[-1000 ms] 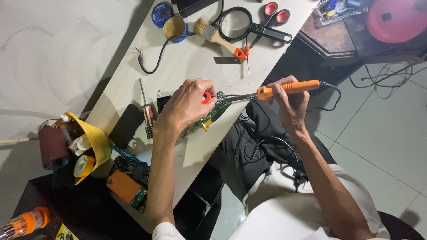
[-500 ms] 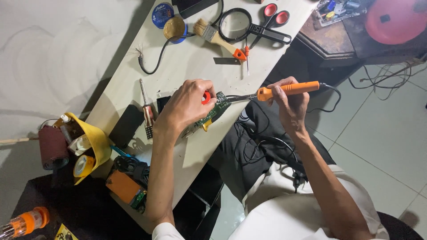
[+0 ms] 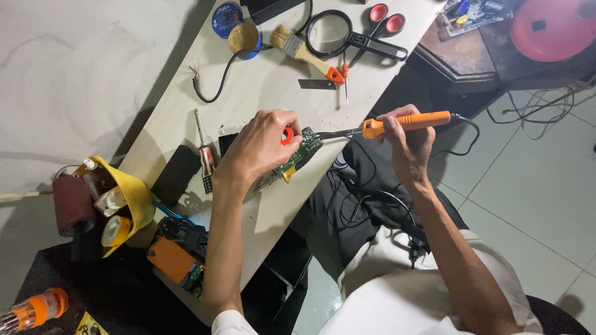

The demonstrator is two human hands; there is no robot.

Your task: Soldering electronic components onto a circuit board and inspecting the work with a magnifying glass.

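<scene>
My left hand (image 3: pixel 264 144) presses down on a green circuit board (image 3: pixel 299 154) near the white table's (image 3: pixel 267 80) front edge, and a small red round part (image 3: pixel 287 134) shows between its fingers. My right hand (image 3: pixel 406 139) grips an orange-handled soldering iron (image 3: pixel 406 121). The iron's metal tip points left and meets the board's right end. A black cord runs from the iron's handle down over my lap.
On the table lie a screwdriver (image 3: pixel 203 152), a black cable (image 3: pixel 214 87), a paintbrush (image 3: pixel 307 53), a magnifying glass (image 3: pixel 329 28), red-handled scissors (image 3: pixel 379 25) and round tins (image 3: pixel 239 34). A yellow holder with tape rolls (image 3: pixel 127 205) and an orange device (image 3: pixel 171 257) sit at the left end.
</scene>
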